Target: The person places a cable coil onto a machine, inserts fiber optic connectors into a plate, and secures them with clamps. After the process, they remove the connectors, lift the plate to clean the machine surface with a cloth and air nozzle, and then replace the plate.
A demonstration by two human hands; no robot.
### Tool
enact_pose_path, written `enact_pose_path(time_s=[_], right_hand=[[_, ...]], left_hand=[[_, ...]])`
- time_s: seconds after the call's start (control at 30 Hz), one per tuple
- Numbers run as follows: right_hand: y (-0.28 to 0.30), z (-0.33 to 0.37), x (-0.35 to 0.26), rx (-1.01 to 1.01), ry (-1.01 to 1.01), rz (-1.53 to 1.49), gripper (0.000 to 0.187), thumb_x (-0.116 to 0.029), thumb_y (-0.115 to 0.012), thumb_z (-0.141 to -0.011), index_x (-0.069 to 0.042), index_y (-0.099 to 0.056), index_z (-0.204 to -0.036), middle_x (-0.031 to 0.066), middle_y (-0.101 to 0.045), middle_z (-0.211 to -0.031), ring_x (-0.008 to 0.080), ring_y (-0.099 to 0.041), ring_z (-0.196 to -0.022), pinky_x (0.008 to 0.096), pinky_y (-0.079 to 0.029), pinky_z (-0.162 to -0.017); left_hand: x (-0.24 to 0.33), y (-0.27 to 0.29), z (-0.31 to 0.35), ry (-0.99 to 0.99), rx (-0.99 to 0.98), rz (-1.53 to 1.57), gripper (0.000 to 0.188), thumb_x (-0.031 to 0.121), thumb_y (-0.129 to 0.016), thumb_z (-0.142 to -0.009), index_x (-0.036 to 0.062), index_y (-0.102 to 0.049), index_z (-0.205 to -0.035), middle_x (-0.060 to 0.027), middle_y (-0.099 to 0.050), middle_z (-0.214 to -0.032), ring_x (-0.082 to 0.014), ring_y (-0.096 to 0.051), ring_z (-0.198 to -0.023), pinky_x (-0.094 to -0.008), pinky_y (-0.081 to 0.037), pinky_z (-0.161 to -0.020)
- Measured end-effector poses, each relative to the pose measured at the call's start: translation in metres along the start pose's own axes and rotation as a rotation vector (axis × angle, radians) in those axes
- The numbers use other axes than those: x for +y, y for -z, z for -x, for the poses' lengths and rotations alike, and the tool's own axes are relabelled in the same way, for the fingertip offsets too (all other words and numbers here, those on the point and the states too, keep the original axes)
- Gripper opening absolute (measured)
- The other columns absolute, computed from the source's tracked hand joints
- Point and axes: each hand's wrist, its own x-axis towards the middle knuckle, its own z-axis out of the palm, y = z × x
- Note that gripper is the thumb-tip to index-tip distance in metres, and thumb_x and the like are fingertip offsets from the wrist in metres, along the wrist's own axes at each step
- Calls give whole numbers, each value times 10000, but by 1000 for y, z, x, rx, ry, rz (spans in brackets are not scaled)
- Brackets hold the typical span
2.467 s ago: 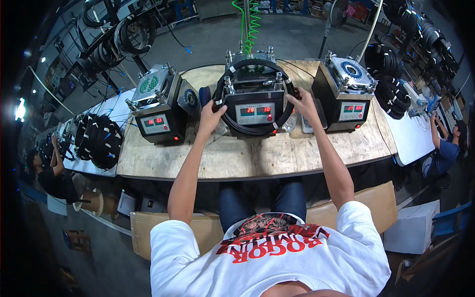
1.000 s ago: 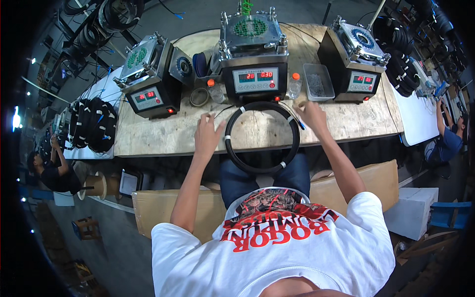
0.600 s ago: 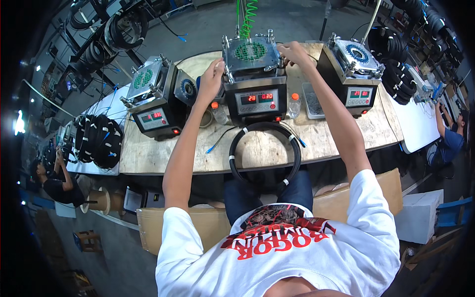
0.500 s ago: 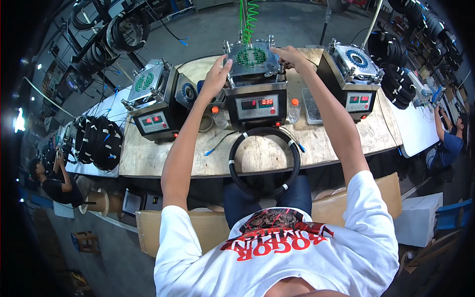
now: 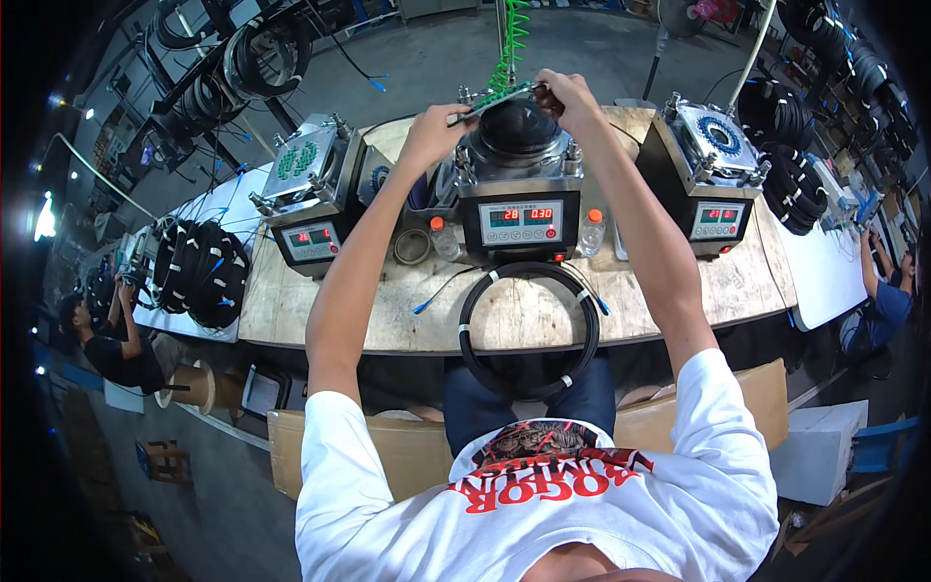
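Note:
Both my hands grip a square metal plate with a green insert (image 5: 500, 96). It is raised and tilted above the middle polishing machine (image 5: 472, 229). My left hand (image 5: 436, 136) is closed on the plate's left edge. At its right corner, my right hand (image 5: 570, 101) is closed on it, with the fingertips partly hidden. Below the plate the machine's round black pad (image 5: 520, 128) is exposed, and its red display is lit. A coil of black cable (image 5: 466, 335) with blue-tipped ends lies at the table's front edge, partly over my lap.
A machine with a green-insert plate (image 5: 308, 199) stands to the left, another with a blue-ringed plate (image 5: 693, 160) to the right. Two orange-capped bottles (image 5: 445, 241) and a tape roll (image 5: 412, 246) sit nearby. A green coiled hose (image 5: 506, 58) hangs behind. Co-workers sit at both sides.
The plate has come up off the middle machine in both my hands and tilted, uncovering the black pad. The view has shifted slightly.

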Motion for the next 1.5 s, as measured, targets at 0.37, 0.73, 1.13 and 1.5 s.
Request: enact_pose_path(time_s=[0.37,0.73,1.13,1.5], right_hand=[[-1,11,12,-108,261,269,397,-207,-622,-936,-18,-544,-1277,26,-605,-707,91,-528,-577,238,-385,-495],[31,-4,43,213,601,606,219,-114,-613,-847,15,-712,-993,201,-707,-848,274,-691,-791,371,-516,-752],[33,-9,48,165,633,644,194,-102,-607,-859,52,-710,-916,233,-714,-841,365,-716,-812,399,-534,-756],[26,-89,22,-41,569,758,246,-132,-558,-898,-14,-746,-1003,33,-593,-653,100,-532,-570,275,-428,-524]], left_hand=[[-43,-5,-13,-110,48,-180,285,224,-704,-863,-45,-690,-954,-258,-657,-808,-428,-615,-746,-431,-471,-699],[-64,-14,-20,101,69,-132,374,288,-751,-846,-78,-683,-817,-187,-630,-657,-267,-621,-618,-413,-439,-595],[16,-44,2,212,752,570,347,177,-589,-971,-43,-426,-1184,-215,-507,-1154,-305,-572,-1015,-394,-445,-931],[21,-66,2,102,609,-97,555,-70,-559,-846,79,-444,-1369,-341,-336,-1378,-517,-425,-1284,-525,-385,-1046]])
